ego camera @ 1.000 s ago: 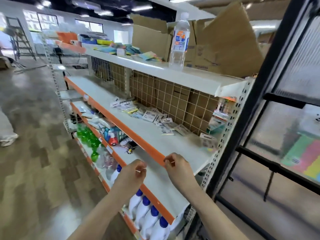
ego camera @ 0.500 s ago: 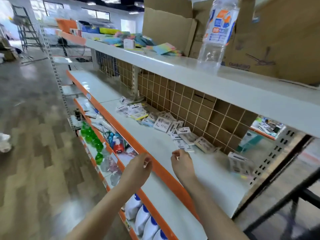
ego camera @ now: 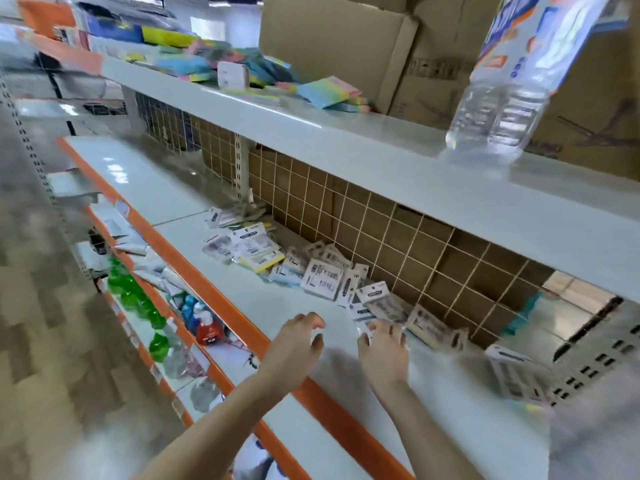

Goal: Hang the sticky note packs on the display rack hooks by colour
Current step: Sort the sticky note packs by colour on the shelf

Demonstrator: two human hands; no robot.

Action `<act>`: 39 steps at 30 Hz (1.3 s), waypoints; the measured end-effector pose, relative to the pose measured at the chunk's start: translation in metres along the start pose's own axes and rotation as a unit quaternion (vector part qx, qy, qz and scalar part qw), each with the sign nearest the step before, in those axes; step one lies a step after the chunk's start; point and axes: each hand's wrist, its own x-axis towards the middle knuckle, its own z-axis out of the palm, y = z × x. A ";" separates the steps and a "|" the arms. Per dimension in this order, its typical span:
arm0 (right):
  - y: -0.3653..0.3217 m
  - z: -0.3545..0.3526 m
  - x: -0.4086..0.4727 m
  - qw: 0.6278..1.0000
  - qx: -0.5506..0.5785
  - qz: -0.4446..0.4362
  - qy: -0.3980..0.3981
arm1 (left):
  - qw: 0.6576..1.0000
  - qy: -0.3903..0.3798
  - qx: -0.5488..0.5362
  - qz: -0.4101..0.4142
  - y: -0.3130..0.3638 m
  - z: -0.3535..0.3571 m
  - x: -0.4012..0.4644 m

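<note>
Several sticky note packs [ego camera: 322, 282] in clear sleeves with white header cards lie scattered along the back of the middle shelf [ego camera: 145, 181], against the wire grid panel [ego camera: 398, 244]. One shows a yellow pad [ego camera: 259, 261]. My left hand [ego camera: 298, 344] hovers over the bare shelf with its fingers loosely curled, holding nothing. My right hand [ego camera: 382, 348] reaches forward, its fingertips at the edge of the nearest pack [ego camera: 362, 315]; motion blur hides whether they touch it. More pastel packs [ego camera: 329, 91] are piled on the top shelf.
A clear plastic water bottle [ego camera: 512, 81] stands on the top shelf in front of cardboard boxes [ego camera: 332, 39]. Another pack [ego camera: 512, 375] lies at the shelf's right end. The lower shelves hold green spray bottles [ego camera: 131, 292] and other cleaning bottles. An orange strip [ego camera: 221, 299] edges the shelf.
The view has moved closer and lower toward the middle shelf. Both hands have moved forward from the orange shelf edge toward the scattered packs, and the right hand now reaches the nearest one.
</note>
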 end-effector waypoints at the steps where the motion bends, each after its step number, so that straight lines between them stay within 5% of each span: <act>1: -0.004 0.002 0.005 1.000 -0.017 0.020 0.004 | 1.000 -0.014 0.004 0.007 -0.005 -0.001 0.011; 8: -0.020 0.029 0.013 0.981 -0.180 0.068 0.019 | 0.992 -0.074 0.048 0.091 -0.032 -0.010 0.079; 17: -0.025 0.034 0.010 0.981 -0.165 0.077 0.070 | 0.955 -0.071 0.159 0.239 -0.059 0.013 0.144; 26: -0.051 0.028 0.012 0.966 -0.208 0.152 0.037 | 0.920 -0.090 0.263 0.277 -0.068 0.027 0.150; 39: -0.058 0.041 0.002 0.951 -0.243 0.149 0.119 | 0.879 -0.025 0.334 0.340 -0.074 0.027 0.116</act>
